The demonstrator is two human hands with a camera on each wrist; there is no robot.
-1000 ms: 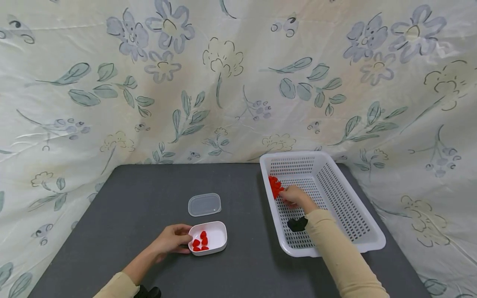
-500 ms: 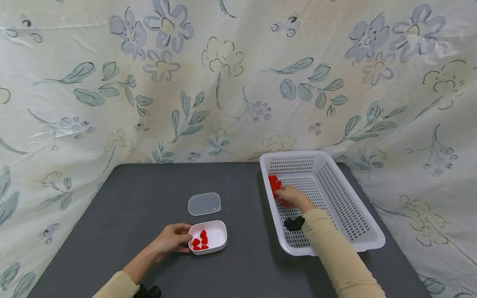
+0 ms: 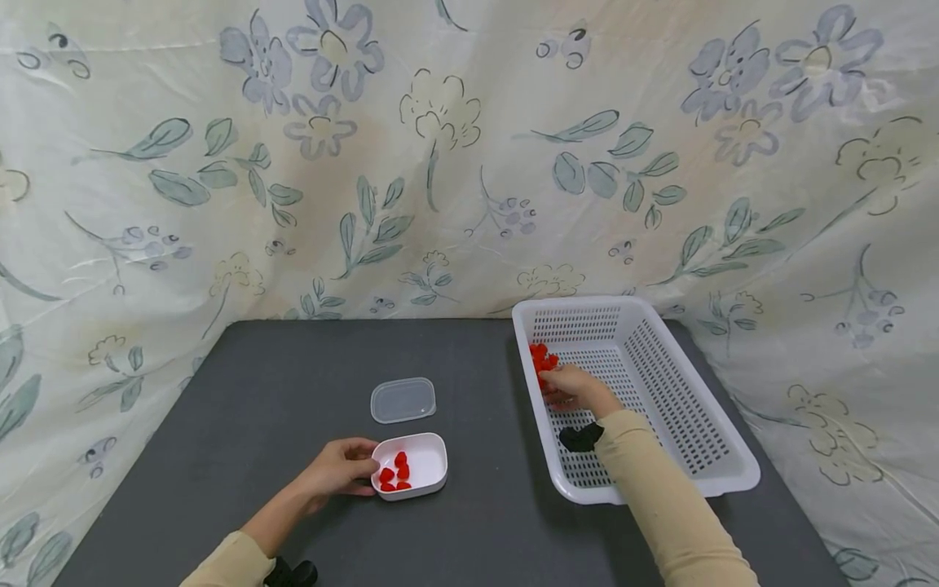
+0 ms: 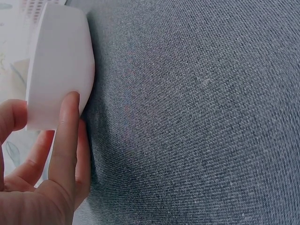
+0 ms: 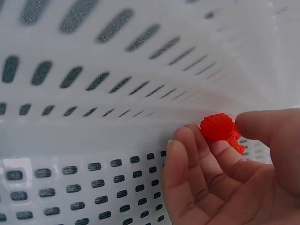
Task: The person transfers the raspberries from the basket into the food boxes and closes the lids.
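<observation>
My right hand (image 3: 570, 386) is down inside the white slotted basket (image 3: 722, 469), by its left wall, next to a heap of red raspberries (image 3: 541, 357). The right wrist view shows its thumb and fingers pinching one raspberry (image 5: 217, 126), with more red behind it. On the dark mat my left hand (image 3: 339, 471) grips the left end of a small white tub (image 3: 425, 465) that holds several raspberries (image 3: 394, 474). In the left wrist view the thumb (image 4: 64, 145) lies against the tub's wall (image 4: 58, 65).
A clear lid (image 3: 403, 400) lies flat on the dark mat (image 3: 293, 383) just behind the tub. A flowered cloth (image 3: 440, 163) hangs behind and around the table. The basket's right half holds nothing.
The right hand has shifted slightly within the basket beside the raspberry heap. The left hand and tub have stayed put.
</observation>
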